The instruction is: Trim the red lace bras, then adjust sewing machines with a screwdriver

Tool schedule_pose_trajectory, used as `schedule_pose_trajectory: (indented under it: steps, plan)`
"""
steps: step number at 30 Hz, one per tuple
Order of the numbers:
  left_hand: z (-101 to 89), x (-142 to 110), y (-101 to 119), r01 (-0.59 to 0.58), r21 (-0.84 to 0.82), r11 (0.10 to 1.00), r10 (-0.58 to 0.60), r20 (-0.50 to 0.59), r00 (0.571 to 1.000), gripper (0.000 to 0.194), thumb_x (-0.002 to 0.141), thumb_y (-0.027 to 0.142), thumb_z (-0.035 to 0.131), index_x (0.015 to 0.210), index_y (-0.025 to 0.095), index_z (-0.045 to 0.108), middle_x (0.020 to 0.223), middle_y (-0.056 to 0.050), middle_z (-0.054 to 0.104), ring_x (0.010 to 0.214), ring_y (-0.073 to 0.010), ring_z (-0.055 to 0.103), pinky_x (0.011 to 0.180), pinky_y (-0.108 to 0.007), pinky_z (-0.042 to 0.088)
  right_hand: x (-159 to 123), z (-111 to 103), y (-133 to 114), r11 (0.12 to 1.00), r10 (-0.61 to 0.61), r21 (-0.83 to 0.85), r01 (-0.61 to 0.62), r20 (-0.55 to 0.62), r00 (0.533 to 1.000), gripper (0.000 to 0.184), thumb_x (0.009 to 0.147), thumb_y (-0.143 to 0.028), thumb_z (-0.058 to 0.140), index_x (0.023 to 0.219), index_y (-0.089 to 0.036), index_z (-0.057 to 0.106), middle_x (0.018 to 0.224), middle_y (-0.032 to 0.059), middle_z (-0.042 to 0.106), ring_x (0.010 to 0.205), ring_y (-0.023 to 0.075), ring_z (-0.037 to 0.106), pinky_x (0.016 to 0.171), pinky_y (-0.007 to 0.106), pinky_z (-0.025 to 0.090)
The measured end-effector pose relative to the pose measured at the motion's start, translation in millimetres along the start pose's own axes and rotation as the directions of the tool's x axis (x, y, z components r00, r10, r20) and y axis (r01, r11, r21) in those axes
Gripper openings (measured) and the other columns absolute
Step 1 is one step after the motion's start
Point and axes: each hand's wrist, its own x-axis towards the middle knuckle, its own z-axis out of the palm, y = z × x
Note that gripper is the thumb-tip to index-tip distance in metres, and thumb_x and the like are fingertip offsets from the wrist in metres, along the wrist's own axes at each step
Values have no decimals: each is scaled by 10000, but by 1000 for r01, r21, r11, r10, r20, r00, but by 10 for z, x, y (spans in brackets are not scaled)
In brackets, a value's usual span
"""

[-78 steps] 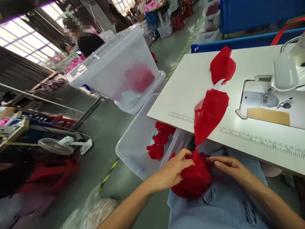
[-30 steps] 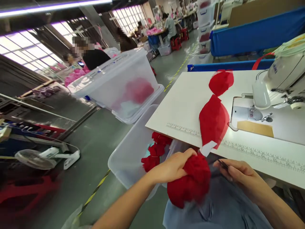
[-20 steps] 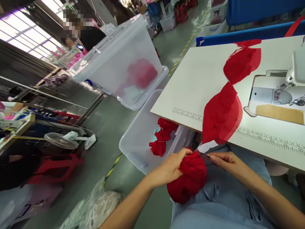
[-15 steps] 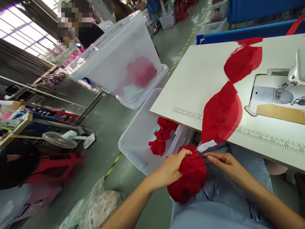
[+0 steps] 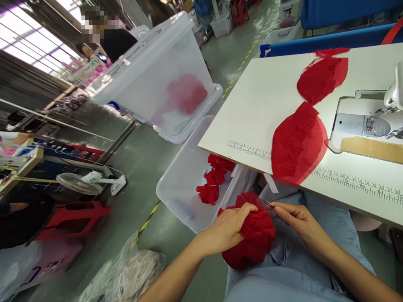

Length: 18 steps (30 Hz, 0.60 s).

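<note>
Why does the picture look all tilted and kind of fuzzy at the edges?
Head view: the camera leans, so the white table and the window bars slant. The edges stretch and smear, as with the plastic bag at the bottom. The middle is sharp: the left hand on the red fabric bundle. The windows at top left glare white.

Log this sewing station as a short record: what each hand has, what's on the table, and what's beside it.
left hand: grips a bunched red lace bundle on the lap
right hand: pinches a thin metal tool, tip at the bundle's top
table: two red lace pieces joined in a chain, a white tag hanging off the edge
sewing machine: at the table's right
clear bin: on the floor at left, red pieces inside
</note>
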Motion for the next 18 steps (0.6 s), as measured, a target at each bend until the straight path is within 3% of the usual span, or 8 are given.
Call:
schedule_pose_trajectory:
  steps: [3,6,8,10,12,14,16,18]
  plan:
    - [-25,14,-3,-6,-79,997,3,-39,999,311,848,224,474,1157,255,449,1104,-23,639,954,-205,606,831,-318,429,-73,-67,-20,995,-51,-82,52,13,999,435,842,-624,611,971,-245,782,1008,65,758,1001,307,674,923,425,520]
    - [-69,23,-13,-15,-187,982,-10,-131,991,265,870,244,481,1136,239,472,1041,-12,653,923,-186,610,813,-297,445,-200,-139,-76,946,-227,-253,203,-68,972,396,924,-551,538,1020,-232,751,990,66,756,918,257,700,818,344,564]
    - [-116,3,-9,-40,-242,969,-2,-172,985,247,871,247,503,1116,224,490,1013,-12,654,900,-175,607,795,-283,452,-291,-225,-155,814,-443,-452,364,-80,893,316,969,-451,510,1076,-231,710,948,57,743,835,211,696,712,278,560]
    - [-184,-43,25,-79,-286,955,23,-193,981,234,849,246,549,1079,214,513,984,-10,649,867,-163,598,772,-270,455,-352,-366,-261,538,-659,-729,423,-51,751,270,980,-360,518,1161,-221,662,883,54,707,763,200,662,630,273,521]
    - [-274,-103,112,-130,-315,940,64,-212,975,231,828,264,595,1045,213,535,939,-3,643,822,-152,585,739,-255,457,-362,-557,-367,222,-766,-948,230,-23,643,306,986,-346,493,1195,-184,646,835,78,661,723,238,613,533,316,444]
    - [-367,-154,255,-174,-300,938,109,-222,969,216,827,298,609,1021,221,557,898,2,643,775,-145,575,698,-245,458,-333,-754,-448,20,-776,-1000,-24,-30,630,388,1004,-383,401,1127,-141,678,797,112,620,682,274,564,475,346,358]
    - [-433,-180,433,-200,-241,950,145,-227,963,183,844,331,582,1001,237,580,904,-2,656,771,-152,589,704,-254,472,-316,-890,-498,-54,-744,-987,-152,-62,666,448,1009,-387,331,1059,-129,695,800,133,605,670,288,554,485,361,361]
    - [-442,-174,593,-179,-172,969,134,-248,960,184,868,363,535,1011,263,592,950,-11,677,815,-176,623,743,-279,495,-357,-904,-520,-22,-760,-986,-166,-92,643,410,997,-370,356,1141,-134,659,952,175,635,804,329,604,627,435,469]
